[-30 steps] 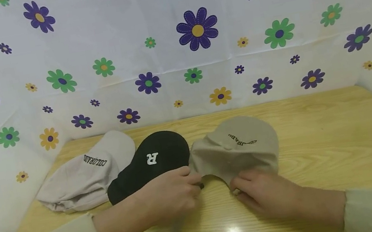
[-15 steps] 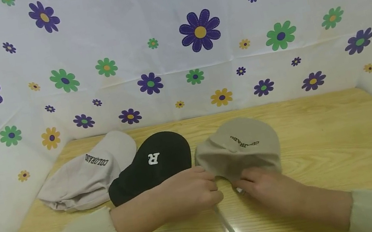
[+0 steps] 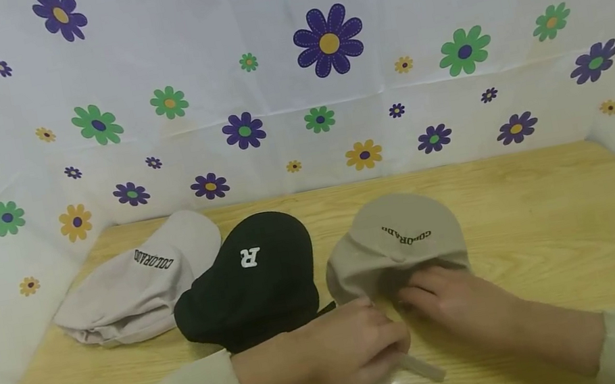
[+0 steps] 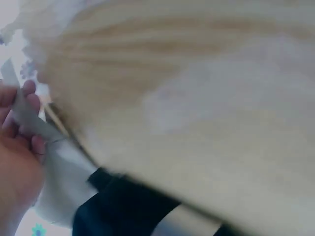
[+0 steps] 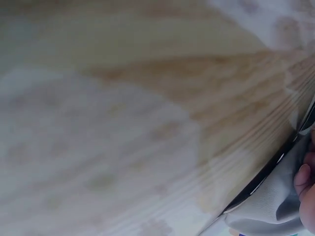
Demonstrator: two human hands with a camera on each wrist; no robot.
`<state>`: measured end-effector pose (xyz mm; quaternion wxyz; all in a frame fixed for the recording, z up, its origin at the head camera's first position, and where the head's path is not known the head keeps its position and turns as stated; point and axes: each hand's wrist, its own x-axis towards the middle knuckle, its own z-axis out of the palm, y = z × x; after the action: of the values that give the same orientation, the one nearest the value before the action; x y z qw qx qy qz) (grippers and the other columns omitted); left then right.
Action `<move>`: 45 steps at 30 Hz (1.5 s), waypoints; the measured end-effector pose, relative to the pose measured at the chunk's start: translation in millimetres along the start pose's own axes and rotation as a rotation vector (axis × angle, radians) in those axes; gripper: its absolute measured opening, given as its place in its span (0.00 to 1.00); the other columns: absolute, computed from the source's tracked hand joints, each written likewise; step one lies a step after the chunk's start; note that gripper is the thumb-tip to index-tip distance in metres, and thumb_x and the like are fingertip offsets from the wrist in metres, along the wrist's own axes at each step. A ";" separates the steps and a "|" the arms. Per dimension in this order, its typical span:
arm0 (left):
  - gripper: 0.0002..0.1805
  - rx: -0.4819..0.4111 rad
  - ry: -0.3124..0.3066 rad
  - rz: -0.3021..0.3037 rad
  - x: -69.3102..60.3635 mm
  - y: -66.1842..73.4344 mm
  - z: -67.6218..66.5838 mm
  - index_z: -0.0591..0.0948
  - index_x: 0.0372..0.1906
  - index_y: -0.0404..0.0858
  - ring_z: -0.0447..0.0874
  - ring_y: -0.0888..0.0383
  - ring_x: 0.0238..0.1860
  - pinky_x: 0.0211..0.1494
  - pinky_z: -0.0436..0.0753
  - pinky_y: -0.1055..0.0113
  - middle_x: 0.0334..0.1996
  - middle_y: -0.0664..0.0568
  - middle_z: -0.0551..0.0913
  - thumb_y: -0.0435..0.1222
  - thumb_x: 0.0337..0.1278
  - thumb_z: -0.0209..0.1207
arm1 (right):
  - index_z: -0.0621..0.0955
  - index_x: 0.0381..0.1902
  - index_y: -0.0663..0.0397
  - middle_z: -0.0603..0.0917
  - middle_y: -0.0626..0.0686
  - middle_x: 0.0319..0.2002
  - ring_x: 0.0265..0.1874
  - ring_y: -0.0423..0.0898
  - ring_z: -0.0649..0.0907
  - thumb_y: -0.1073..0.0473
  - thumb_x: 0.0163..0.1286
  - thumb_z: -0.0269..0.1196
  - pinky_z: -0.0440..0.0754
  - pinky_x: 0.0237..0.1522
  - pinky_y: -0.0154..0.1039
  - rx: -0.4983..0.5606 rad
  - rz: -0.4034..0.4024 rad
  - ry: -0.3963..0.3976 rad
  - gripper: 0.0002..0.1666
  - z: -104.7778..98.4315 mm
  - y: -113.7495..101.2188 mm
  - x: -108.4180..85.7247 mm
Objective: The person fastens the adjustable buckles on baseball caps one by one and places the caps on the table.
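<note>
A beige baseball cap (image 3: 410, 211) lettered COLORADO lies at the centre right of the table, its back opening facing me. My left hand (image 3: 366, 346) pinches the cap's loose strap (image 3: 426, 368), whose free end sticks out past the fingers to the right. In the left wrist view the strap (image 4: 32, 120) runs between the curled fingers. With fingertips at the cap's back edge, my right hand (image 3: 456, 299) grips the fabric; the buckle is hidden there. The right wrist view shows only part of that hand (image 5: 307, 189) against the cap (image 5: 268, 201).
A black cap (image 3: 251, 291) with a white R lies just left of the beige one, close behind my left forearm. Farther left sits a pale cap (image 3: 121, 293) lettered COLORADO. A flowered cloth (image 3: 265, 89) hangs behind the wooden table (image 3: 546, 212).
My left hand has moved right and toward me with the strap, nearing the right hand. The strap end now points right. My right hand stays at the cap's back edge, shifting slightly right.
</note>
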<state>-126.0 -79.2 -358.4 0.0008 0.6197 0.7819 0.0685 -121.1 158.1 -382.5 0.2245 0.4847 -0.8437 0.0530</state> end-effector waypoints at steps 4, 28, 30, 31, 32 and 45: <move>0.08 -0.232 0.108 -0.077 -0.8 -3.2 6.4 0.78 0.45 0.43 0.77 0.72 0.35 0.46 0.72 0.83 0.35 0.61 0.83 0.30 0.66 0.52 | 0.82 0.49 0.58 0.82 0.50 0.46 0.47 0.46 0.81 0.61 0.58 0.68 0.83 0.51 0.40 0.044 0.024 0.046 0.20 -1.9 0.2 -2.1; 0.12 0.063 0.541 -0.130 -3.2 -11.9 21.2 0.77 0.37 0.43 0.67 0.72 0.21 0.26 0.68 0.84 0.21 0.61 0.76 0.32 0.46 0.66 | 0.78 0.49 0.53 0.78 0.47 0.48 0.49 0.43 0.76 0.45 0.80 0.46 0.78 0.53 0.40 0.166 0.152 0.106 0.21 3.7 4.2 -4.0; 0.11 0.117 0.553 -0.118 -2.6 -12.8 20.9 0.77 0.36 0.43 0.67 0.72 0.21 0.26 0.68 0.82 0.20 0.62 0.74 0.33 0.47 0.67 | 0.78 0.49 0.53 0.77 0.47 0.49 0.49 0.43 0.75 0.45 0.80 0.45 0.77 0.53 0.40 0.169 0.149 0.121 0.21 4.0 4.5 -3.6; 0.10 0.142 0.557 -0.108 -2.0 -13.2 20.7 0.77 0.35 0.43 0.67 0.71 0.21 0.26 0.68 0.81 0.20 0.62 0.73 0.34 0.47 0.66 | 0.78 0.48 0.54 0.77 0.47 0.49 0.49 0.43 0.75 0.45 0.80 0.45 0.76 0.53 0.39 0.172 0.148 0.129 0.21 4.2 4.6 -3.7; 0.10 0.165 0.560 -0.098 -1.5 -13.6 20.4 0.78 0.35 0.44 0.67 0.71 0.22 0.27 0.68 0.81 0.21 0.62 0.73 0.35 0.48 0.66 | 0.78 0.48 0.54 0.77 0.47 0.49 0.49 0.43 0.74 0.45 0.80 0.45 0.75 0.54 0.39 0.175 0.148 0.130 0.21 4.1 4.7 -3.8; 0.07 0.210 0.606 -0.024 0.9 -15.6 17.5 0.81 0.33 0.43 0.74 0.64 0.31 0.37 0.75 0.73 0.29 0.59 0.78 0.36 0.50 0.69 | 0.77 0.50 0.54 0.76 0.46 0.49 0.50 0.42 0.73 0.44 0.80 0.45 0.69 0.56 0.35 0.206 0.156 0.104 0.22 2.9 4.6 -4.0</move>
<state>-139.8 -80.0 -377.3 -0.2952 0.5585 0.7566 0.1686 -124.2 162.8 -386.2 0.2124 0.4346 -0.8562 0.1815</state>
